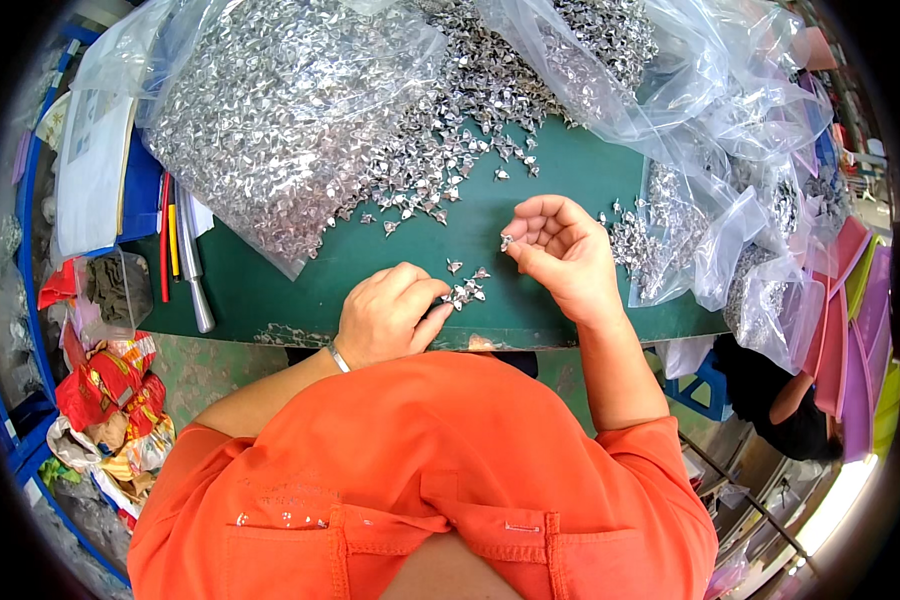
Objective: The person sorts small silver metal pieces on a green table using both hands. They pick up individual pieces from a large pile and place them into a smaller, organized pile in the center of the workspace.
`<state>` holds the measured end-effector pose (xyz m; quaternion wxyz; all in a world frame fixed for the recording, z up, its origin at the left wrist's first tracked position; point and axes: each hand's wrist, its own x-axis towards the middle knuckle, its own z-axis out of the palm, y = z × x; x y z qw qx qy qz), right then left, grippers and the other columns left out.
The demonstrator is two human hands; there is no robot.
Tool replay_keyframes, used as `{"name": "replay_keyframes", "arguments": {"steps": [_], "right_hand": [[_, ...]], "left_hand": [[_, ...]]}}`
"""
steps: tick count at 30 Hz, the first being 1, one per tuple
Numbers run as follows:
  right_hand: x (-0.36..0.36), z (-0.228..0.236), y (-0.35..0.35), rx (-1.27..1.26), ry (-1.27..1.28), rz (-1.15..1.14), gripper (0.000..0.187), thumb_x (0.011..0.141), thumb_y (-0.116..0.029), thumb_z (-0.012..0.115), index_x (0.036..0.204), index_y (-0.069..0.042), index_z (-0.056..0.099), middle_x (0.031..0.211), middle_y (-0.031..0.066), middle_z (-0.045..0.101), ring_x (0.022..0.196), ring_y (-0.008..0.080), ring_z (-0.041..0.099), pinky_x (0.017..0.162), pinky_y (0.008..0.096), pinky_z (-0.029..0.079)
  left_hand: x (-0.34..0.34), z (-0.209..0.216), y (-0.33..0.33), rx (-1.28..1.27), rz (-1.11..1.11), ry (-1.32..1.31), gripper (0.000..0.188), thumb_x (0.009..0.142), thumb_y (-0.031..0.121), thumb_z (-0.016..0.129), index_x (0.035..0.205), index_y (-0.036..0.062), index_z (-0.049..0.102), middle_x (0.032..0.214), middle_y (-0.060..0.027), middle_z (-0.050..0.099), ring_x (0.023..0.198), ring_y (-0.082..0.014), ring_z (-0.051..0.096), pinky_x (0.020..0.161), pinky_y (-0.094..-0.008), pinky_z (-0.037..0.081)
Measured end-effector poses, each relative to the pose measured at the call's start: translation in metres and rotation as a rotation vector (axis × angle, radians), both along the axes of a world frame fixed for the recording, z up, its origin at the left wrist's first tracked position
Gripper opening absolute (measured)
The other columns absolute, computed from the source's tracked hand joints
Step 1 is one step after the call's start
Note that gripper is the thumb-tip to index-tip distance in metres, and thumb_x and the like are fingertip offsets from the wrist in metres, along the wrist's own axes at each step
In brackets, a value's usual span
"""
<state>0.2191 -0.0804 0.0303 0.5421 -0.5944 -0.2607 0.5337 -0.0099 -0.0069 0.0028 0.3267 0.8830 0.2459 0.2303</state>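
Note:
My right hand [567, 255] is raised over the green table, thumb and forefinger pinching a small shiny metal part [506, 243]; its other fingers are curled. Close to the table's near edge rests my left hand [385, 312], thumb and forefinger drawn together against a little cluster of the same metal parts [465, 291]. Whether a part is between those fingertips cannot be made out. Beyond both hands spreads a large heap of silvery metal parts [410, 165], spilling from under clear plastic. A smaller pile [632, 240] lies just right of my right hand.
Clear plastic bags [690, 130] of parts cover the right side. Pens and a metal rod-like tool [192, 265] lie at left, beside papers [95, 165] and a clear plastic box [120, 290]. Right of the table are a blue stool [708, 390] and another person's arm [792, 397].

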Motion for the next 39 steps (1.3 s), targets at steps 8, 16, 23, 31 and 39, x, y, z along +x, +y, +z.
{"name": "replay_keyframes", "arguments": {"steps": [8, 16, 23, 31, 39], "right_hand": [[0.056, 0.028, -0.045, -0.158, -0.854, -0.036, 0.015, 0.082, 0.003, 0.068, 0.097, 0.001, 0.07, 0.088, 0.0068, 0.072, 0.077, 0.0133, 0.069, 0.069, 0.0292, 0.055], [-0.004, 0.005, -0.022, 0.268, -1.03, 0.405, 0.031, 0.081, 0.007, 0.061, 0.112, 0.002, 0.066, 0.112, 0.0191, 0.064, 0.105, 0.0389, 0.063, 0.092, 0.0443, 0.052], [0.003, 0.001, 0.02, 0.352, -1.175, 0.266, 0.029, 0.077, 0.01, 0.063, 0.104, 0.0, 0.067, 0.11, 0.0158, 0.065, 0.101, 0.0382, 0.062, 0.088, 0.0449, 0.053], [0.034, -0.007, 0.032, 0.4, -1.102, 0.162, 0.026, 0.077, 0.012, 0.06, 0.098, -0.001, 0.069, 0.1, 0.0144, 0.067, 0.095, 0.036, 0.064, 0.083, 0.043, 0.053], [0.013, -0.025, 0.033, 0.364, -1.152, 0.19, 0.017, 0.08, 0.001, 0.074, 0.094, -0.005, 0.065, 0.094, 0.0107, 0.068, 0.091, 0.0335, 0.063, 0.08, 0.0416, 0.052]], "left_hand": [[-0.002, -0.004, 0.0, -0.001, -0.011, -0.025, 0.023, 0.078, 0.009, 0.082, 0.098, 0.0099, 0.071, 0.086, -0.0033, 0.063, 0.071, -0.0219, 0.062, 0.064, -0.0352, 0.05], [-0.001, 0.003, -0.003, -0.059, 0.04, 0.047, 0.044, 0.078, 0.013, 0.083, 0.119, 0.0077, 0.069, 0.092, -0.0057, 0.063, 0.075, -0.0234, 0.063, 0.068, -0.0366, 0.051], [-0.002, -0.001, -0.001, 0.013, -0.009, 0.061, 0.041, 0.079, 0.015, 0.083, 0.118, 0.0075, 0.071, 0.094, -0.0067, 0.063, 0.078, -0.0244, 0.064, 0.07, -0.0365, 0.052], [-0.002, -0.001, -0.002, -0.008, -0.003, 0.024, 0.038, 0.078, 0.013, 0.082, 0.115, 0.0084, 0.072, 0.093, -0.0051, 0.063, 0.077, -0.0227, 0.064, 0.069, -0.0359, 0.051], [-0.001, 0.001, 0.0, -0.023, -0.002, 0.032, 0.035, 0.078, 0.011, 0.082, 0.112, 0.0083, 0.072, 0.093, -0.0054, 0.063, 0.077, -0.0225, 0.065, 0.068, -0.0355, 0.052]]}}
